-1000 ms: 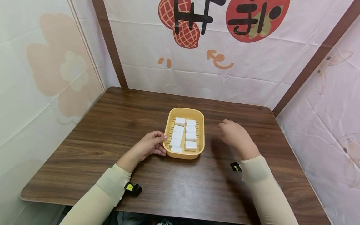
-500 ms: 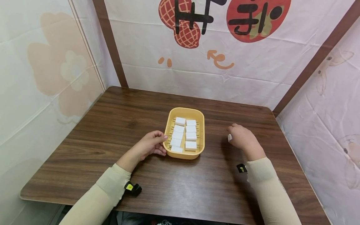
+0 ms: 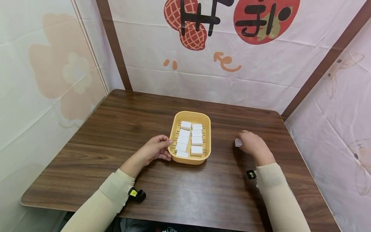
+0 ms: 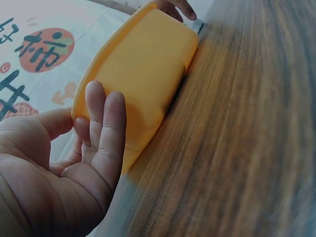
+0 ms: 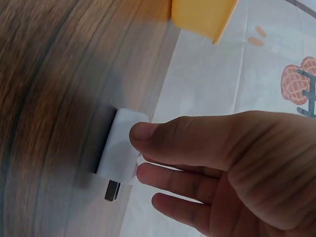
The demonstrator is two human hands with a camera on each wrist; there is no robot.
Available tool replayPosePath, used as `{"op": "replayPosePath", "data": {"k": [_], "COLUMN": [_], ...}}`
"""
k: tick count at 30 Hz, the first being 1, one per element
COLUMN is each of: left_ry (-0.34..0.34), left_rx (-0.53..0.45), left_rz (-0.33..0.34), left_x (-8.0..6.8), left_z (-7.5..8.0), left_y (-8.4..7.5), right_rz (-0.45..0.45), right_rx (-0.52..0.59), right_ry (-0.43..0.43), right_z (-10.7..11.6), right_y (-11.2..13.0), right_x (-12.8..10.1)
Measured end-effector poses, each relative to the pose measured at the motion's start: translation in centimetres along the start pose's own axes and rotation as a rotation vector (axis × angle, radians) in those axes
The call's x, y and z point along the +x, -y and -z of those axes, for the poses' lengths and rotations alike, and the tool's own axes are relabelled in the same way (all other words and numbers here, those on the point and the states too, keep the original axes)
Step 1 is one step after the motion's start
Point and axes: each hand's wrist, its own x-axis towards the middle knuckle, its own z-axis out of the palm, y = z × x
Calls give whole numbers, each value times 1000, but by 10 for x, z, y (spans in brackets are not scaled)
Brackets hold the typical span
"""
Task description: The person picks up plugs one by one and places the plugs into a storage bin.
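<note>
— What did your right hand (image 3: pixel 252 143) have?

— A white plug (image 5: pixel 120 145). My grip was closed on it, thumb (image 5: pixel 163 139) on top and fingers beneath, and it sat on the counter (image 3: pixel 145 119) at my fingertips. Its metal prongs (image 5: pixel 112 190) pointed along the wood from the end under my palm. From the head view only a small white corner (image 3: pixel 238 142) showed past my knuckles.

— And the left hand (image 3: pixel 156 149)?

— That one held the tray (image 3: pixel 176 124). The fingers (image 4: pixel 106 123) lay along its near outer wall, the thumb hooked at the rim, so I would call that grip closed on the tray.

— Where was the tray from the plug?

— Off to the left of my right hand, apart from it, with bare wood between. In the right wrist view its yellow corner (image 5: pixel 202 15) stood beyond my fingertips.

— What lay inside it?

— More white plugs (image 3: pixel 196 140), in two rows along the slats, just beyond my left fingertips.
</note>
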Motion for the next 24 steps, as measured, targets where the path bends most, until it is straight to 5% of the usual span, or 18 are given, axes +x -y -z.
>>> {"op": "replayPosePath", "data": {"k": [24], "left_ry": [0], "left_rx": [-1], "left_rz": [3], "left_x": [0], "left_z": [1], "left_y": [0], "right_rz": [-30], "right_rx": [64], "right_ry": [19], "right_z": [-5], "right_y": [-8], "right_x": [9]}}
